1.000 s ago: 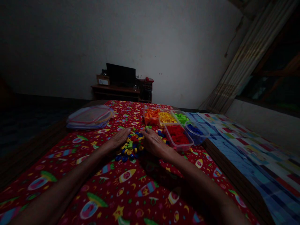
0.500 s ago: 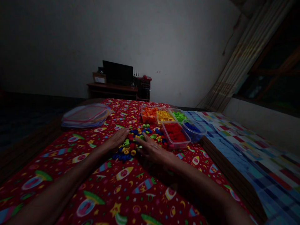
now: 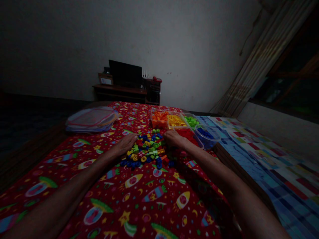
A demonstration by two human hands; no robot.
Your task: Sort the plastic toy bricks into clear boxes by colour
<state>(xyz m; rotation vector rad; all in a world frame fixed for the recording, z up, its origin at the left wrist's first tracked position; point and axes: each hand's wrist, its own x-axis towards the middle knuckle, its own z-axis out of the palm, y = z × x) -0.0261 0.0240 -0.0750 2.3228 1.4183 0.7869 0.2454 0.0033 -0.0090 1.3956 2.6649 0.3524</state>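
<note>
A pile of small mixed-colour plastic bricks (image 3: pixel 147 151) lies on a red rocket-print cloth (image 3: pixel 139 199). My left hand (image 3: pixel 126 144) rests flat and open against the pile's left side, fingers stretched out. My right hand (image 3: pixel 174 137) lies on the pile's right side, fingers curled down beside the tub of red bricks (image 3: pixel 189 136); the dim light hides whether it grips anything. Behind it stand tubs of orange bricks (image 3: pixel 159 119), yellow bricks (image 3: pixel 176 120), green bricks (image 3: pixel 191 121) and blue bricks (image 3: pixel 206 133).
A stack of clear tub lids (image 3: pixel 91 119) sits at the back left of the cloth. A checked mat (image 3: pixel 269 166) lies to the right. A low wooden shelf with a dark screen (image 3: pixel 126 83) stands by the far wall. The room is dim.
My right hand has moved from the middle of the pile out to its right side, next to the red tub, and the bricks now lie more spread out. The left hand stayed.
</note>
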